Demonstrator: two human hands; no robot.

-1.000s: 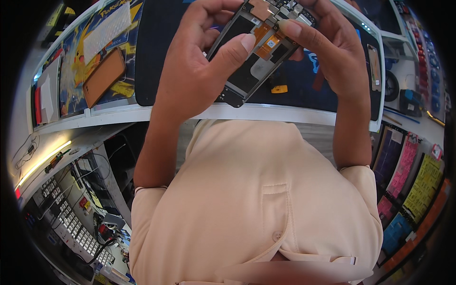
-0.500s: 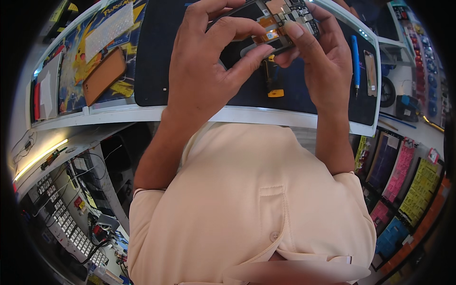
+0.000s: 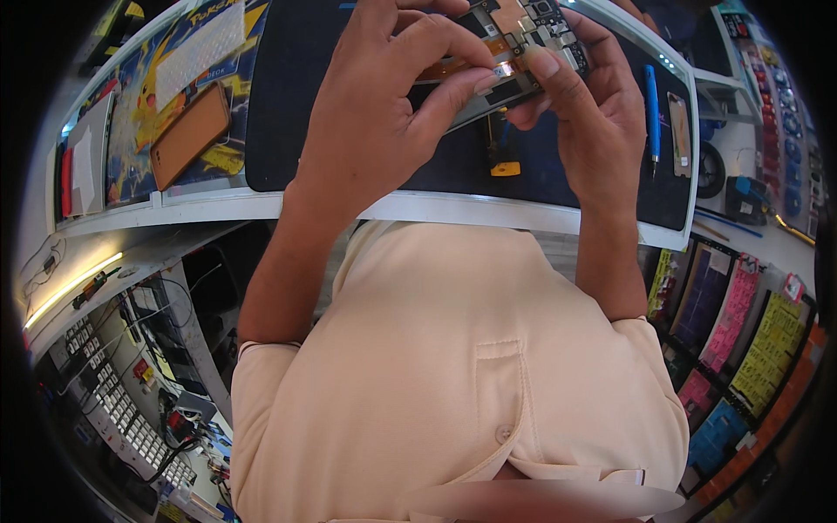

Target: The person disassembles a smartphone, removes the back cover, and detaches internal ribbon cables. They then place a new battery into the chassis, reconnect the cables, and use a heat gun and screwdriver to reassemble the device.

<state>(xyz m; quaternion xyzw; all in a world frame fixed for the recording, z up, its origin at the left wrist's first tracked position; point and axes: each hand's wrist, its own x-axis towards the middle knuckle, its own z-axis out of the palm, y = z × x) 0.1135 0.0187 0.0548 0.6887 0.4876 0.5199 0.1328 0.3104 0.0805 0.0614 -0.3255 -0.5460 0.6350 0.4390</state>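
Above the dark mat (image 3: 281, 122) at the far middle, I hold an opened phone (image 3: 508, 17), its circuit board and a copper-coloured patch exposed. My right hand (image 3: 602, 131) grips the phone's right side, with the thumb lying on the board and the fingers around the edge. My left hand (image 3: 370, 113) is closed, thumb and index finger pinching at an orange ribbon cable (image 3: 504, 68) inside the phone. Part of the phone's left end is hidden behind my left fingers. Below the phone, a yellow-and-black tool (image 3: 503, 166) lies on the mat.
A blue pen-shaped screwdriver (image 3: 653, 113) and a slim flat part (image 3: 679, 135) lie right of my right hand. On the left are a brown phone case (image 3: 190, 135), bubble wrap (image 3: 200, 57) and a printed mat. The table's white edge (image 3: 436, 209) runs nearest me.
My left hand has shifted slightly, its fingertips now closed together on the ribbon cable. More of the cable shows to the left. The right hand keeps its hold on the phone.
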